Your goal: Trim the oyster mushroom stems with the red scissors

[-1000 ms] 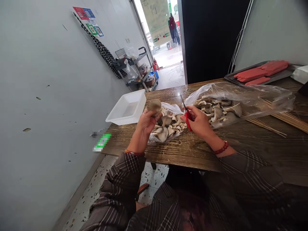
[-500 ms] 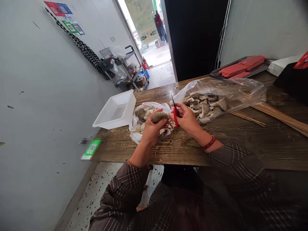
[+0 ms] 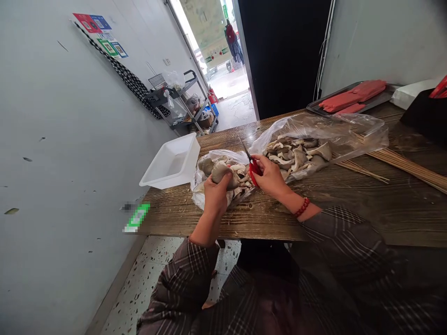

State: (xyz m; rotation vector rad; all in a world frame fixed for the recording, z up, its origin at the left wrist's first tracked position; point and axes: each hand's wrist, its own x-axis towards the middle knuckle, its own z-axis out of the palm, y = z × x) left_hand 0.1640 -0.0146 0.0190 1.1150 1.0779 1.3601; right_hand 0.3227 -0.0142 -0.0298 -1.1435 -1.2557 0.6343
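Note:
My left hand point(image 3: 215, 195) is closed on a grey oyster mushroom point(image 3: 222, 173), its thumb across the cap, above an opened plastic bag point(image 3: 199, 199) of mushrooms and trimmed pieces. In my right hand point(image 3: 271, 177) are red-handled scissors point(image 3: 254, 171), their dark blades pointing up and to the left, away from the held mushroom. Whether the blades are parted I cannot tell. Just beyond the right hand, a second clear bag point(image 3: 363, 135) lies on its side with cut oyster mushrooms point(image 3: 298, 156) in it.
A white plastic tub point(image 3: 148, 179) stands at the table's left end. Bamboo skewers point(image 3: 412, 167) lie to the right on the wooden table point(image 3: 349, 209). A dark tray point(image 3: 314, 109) with red packets point(image 3: 352, 97) is at the back right. A cart point(image 3: 190, 100) stands beyond the table.
The mushroom in my left hand has turned, with more of its pale face showing. The scissors have tilted further left. The view has shifted slightly.

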